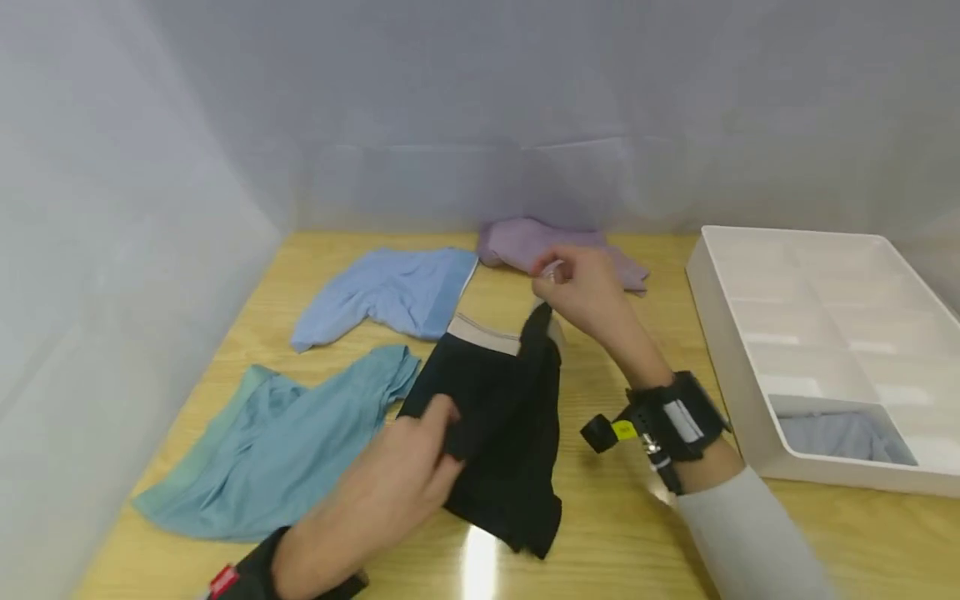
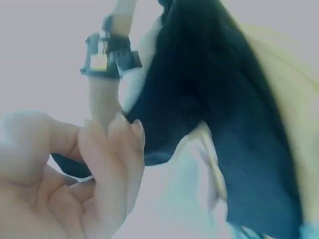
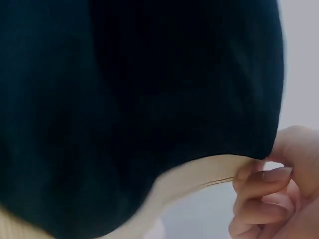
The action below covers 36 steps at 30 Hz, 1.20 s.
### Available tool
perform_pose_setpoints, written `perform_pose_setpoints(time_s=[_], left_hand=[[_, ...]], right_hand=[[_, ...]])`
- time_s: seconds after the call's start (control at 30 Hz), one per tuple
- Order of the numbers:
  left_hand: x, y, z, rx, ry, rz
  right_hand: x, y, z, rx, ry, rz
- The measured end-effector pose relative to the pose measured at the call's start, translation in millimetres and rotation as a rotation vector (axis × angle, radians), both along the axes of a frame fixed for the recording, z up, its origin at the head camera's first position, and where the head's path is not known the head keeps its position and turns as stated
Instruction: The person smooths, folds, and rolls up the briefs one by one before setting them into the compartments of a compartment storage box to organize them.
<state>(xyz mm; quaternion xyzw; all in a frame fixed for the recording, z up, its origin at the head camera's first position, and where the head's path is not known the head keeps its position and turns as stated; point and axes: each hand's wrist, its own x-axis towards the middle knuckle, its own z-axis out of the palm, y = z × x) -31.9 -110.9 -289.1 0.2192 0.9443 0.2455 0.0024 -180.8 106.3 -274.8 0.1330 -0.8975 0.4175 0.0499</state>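
Note:
A pair of black boxer briefs with a beige waistband is partly lifted off the table between both hands. My right hand pinches the waistband's right end, raised toward the back; in the right wrist view, thumb and fingers grip that pale band. Lower down, my left hand holds the dark cloth at its left side, and the left wrist view shows a bit of it between the thumb and curled fingers. Teal underwear lies left of the black pair, light blue underwear behind it.
Behind my right hand lies a mauve garment near the back curtain. A white divided box stands on the right; its near compartment contains a folded grey-blue cloth. Everything rests on a wooden table.

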Motion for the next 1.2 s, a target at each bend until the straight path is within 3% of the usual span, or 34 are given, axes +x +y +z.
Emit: perform_pose_setpoints(time_s=[0.07,0.2,0.23,0.3,0.4,0.47,0.53,0.63,0.67,0.73,0.77,0.83,0.9,1.0,1.1,1.2], left_hand=[[-3.3,-21,-2.4,0.057,-0.157,0.057],[-13.7,-46,-12.9,0.153,-0.501,0.084],[-15.9,-49,-15.5,0.161,-0.569,0.100],[-19.0,-51,-21.1,0.125,-0.620,0.151],[-17.9,-49,-25.5,-0.047,-0.498,0.226],[-12.7,-43,-24.3,-0.179,-0.316,0.241],[-4.6,-35,-23.8,-0.260,-0.067,0.201],[10.3,-16,-23.9,-0.301,0.152,0.050],[14.1,-9,-24.9,-0.304,0.169,-0.024],[18.6,4,-26.2,-0.316,0.103,-0.173],[19.5,10,-26.4,-0.329,0.046,-0.227],[18.4,20,-27.5,-0.354,0.011,-0.292],[14.7,26,-28.2,-0.416,0.042,-0.292],[6.1,31,-29.3,-0.503,0.111,-0.225],[-1.9,32,-29.4,-0.601,0.093,-0.176],[-5.0,33,-30.1,-0.627,0.101,-0.203]], right_hand=[[-8.7,-17,-5.7,-0.063,-0.055,0.012],[-19.6,-45,-26.2,-0.197,-0.194,0.071],[-19.5,-49,-32.8,-0.223,-0.224,0.101],[-16.5,-55,-46.0,-0.242,-0.241,0.171],[-5.7,-52,-58.4,-0.173,-0.162,0.266],[1.7,-44,-59.6,-0.053,-0.058,0.296],[7.9,-31,-58.0,0.080,0.044,0.328],[14.5,-10,-58.1,0.275,0.177,0.422],[16.9,-3,-58.9,0.323,0.212,0.454],[23.7,11,-59.8,0.404,0.261,0.487],[27.9,18,-60.2,0.438,0.279,0.486],[38.4,33,-59.9,0.498,0.292,0.437],[50.6,45,-59.4,0.562,0.298,0.367],[70.3,59,-59.2,0.633,0.286,0.295],[89.7,67,-57.8,0.670,0.250,0.281],[105.5,69,-56.0,0.683,0.196,0.291]])
